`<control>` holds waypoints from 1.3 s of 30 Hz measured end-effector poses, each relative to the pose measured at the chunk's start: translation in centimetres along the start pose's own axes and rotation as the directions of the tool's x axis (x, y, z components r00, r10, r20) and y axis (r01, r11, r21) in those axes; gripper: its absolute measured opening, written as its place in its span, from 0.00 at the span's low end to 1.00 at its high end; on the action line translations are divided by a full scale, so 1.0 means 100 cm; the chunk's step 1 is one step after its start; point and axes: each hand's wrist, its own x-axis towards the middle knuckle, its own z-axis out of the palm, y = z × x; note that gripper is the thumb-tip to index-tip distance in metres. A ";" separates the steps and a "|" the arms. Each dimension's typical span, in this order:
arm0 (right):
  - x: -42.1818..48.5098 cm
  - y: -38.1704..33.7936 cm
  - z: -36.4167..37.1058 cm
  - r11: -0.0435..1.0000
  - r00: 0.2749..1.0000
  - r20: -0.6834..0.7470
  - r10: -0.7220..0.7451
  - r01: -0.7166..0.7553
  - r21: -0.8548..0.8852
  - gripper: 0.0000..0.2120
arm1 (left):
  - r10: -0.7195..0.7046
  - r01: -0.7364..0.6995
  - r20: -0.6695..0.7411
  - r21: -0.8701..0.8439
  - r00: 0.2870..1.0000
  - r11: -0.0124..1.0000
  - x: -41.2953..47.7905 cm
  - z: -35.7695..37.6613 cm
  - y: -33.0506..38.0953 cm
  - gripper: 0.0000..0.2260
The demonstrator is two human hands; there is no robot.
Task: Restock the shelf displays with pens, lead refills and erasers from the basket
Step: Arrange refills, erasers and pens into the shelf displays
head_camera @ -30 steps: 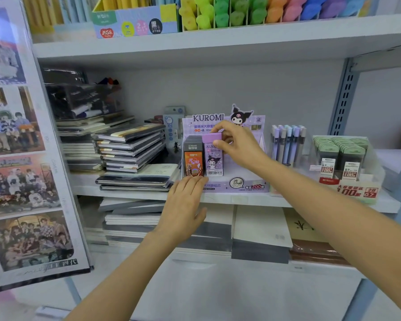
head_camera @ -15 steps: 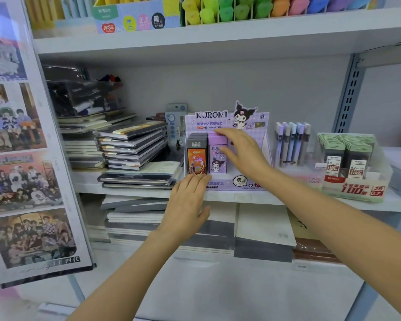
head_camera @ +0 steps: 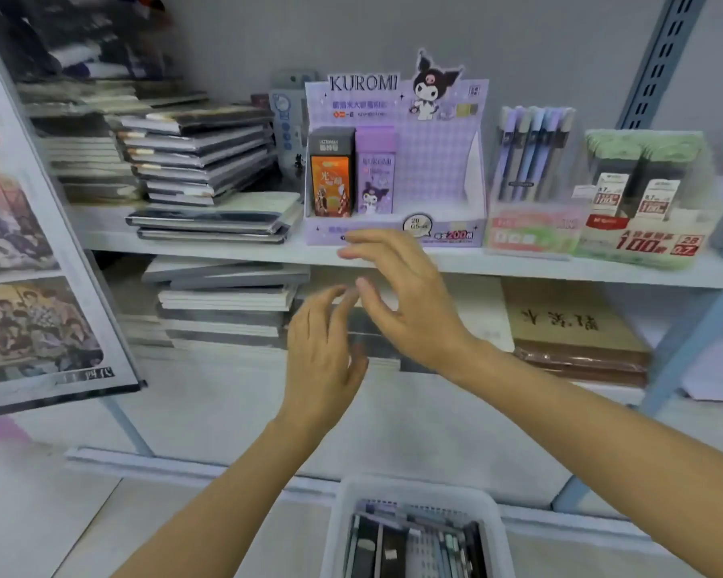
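A purple Kuromi display box (head_camera: 439, 160) stands on the middle shelf. Inside it, at the left, an orange lead refill box (head_camera: 329, 177) and a purple Kuromi lead refill box (head_camera: 374, 173) stand side by side. My right hand (head_camera: 405, 298) hovers in front of the shelf edge below the display, fingers spread and holding nothing. My left hand (head_camera: 322, 352) hangs lower and to the left, fingers relaxed and empty. A white basket (head_camera: 343, 519) with pens and packs sits at the bottom of the view, under my arms.
Right of the display stand a pack of pastel pens (head_camera: 533, 152) and a green lead refill display (head_camera: 643, 194). Stacked notebooks (head_camera: 193, 160) fill the shelf's left side and the shelf below. A photo poster board (head_camera: 30, 260) leans at the left. A blue upright (head_camera: 660, 56) frames the right.
My right hand has let go of the purple refill box and drawn back below the shelf edge. My left hand dropped off the shelf edge. The view tilted down, showing the basket.
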 end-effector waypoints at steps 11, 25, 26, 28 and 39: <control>-0.288 0.029 0.109 0.666 0.292 0.766 0.572 -0.710 -0.227 0.10 | -0.341 0.312 0.888 0.244 0.310 0.918 -0.286 0.081 -0.018 0.23; -0.425 0.022 0.144 0.501 -0.199 0.847 0.492 -0.731 -0.463 0.22 | -0.284 0.293 0.907 0.193 0.310 0.936 -0.351 0.090 -0.023 0.27; -0.426 0.022 0.145 0.487 -0.212 0.847 0.488 -0.738 -0.466 0.23 | -0.281 0.289 0.908 0.191 0.310 0.938 -0.351 0.090 -0.023 0.30; -0.426 0.023 0.148 0.492 -0.223 0.851 0.475 -0.734 -0.468 0.23 | -0.275 0.264 0.913 0.197 0.300 0.944 -0.351 0.090 -0.023 0.32; -0.412 0.033 0.137 0.593 -0.197 0.925 0.326 -0.720 -0.362 0.13 | -0.267 0.220 0.908 0.202 0.322 0.954 -0.348 0.090 -0.026 0.23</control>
